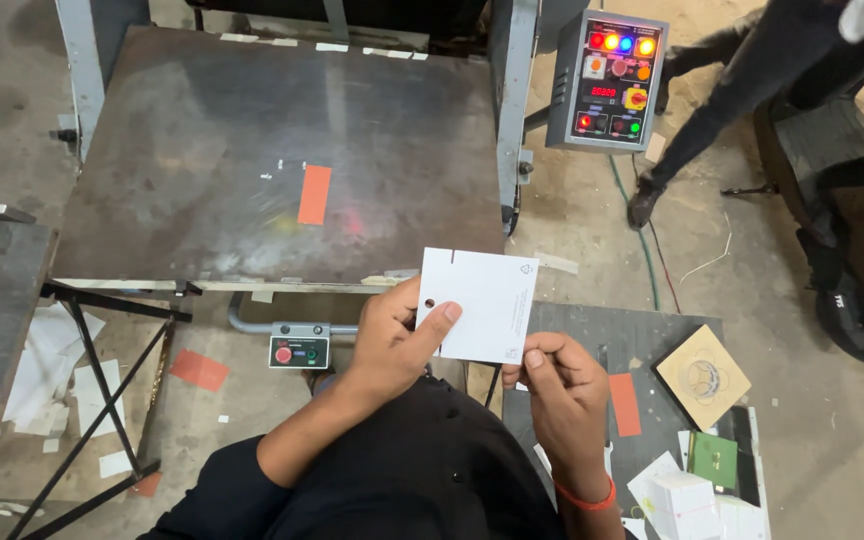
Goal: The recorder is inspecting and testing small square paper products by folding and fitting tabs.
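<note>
White rectangular card with a small punched hole point(480, 304) — held just in front of the dark steel press plate point(252, 150), face up, apparently for inspection. Left hand point(389, 338) pinches its left edge; right hand point(562, 385) pinches its lower edge. Orange paper strip point(314, 194) lies on the plate — button control box point(607, 80) at the plate's right.

Left hand point(392, 340) and right hand point(562, 385) pinched white card point(482, 303) above dark metal table point(202, 170); control box point(607, 80) lit.
</note>
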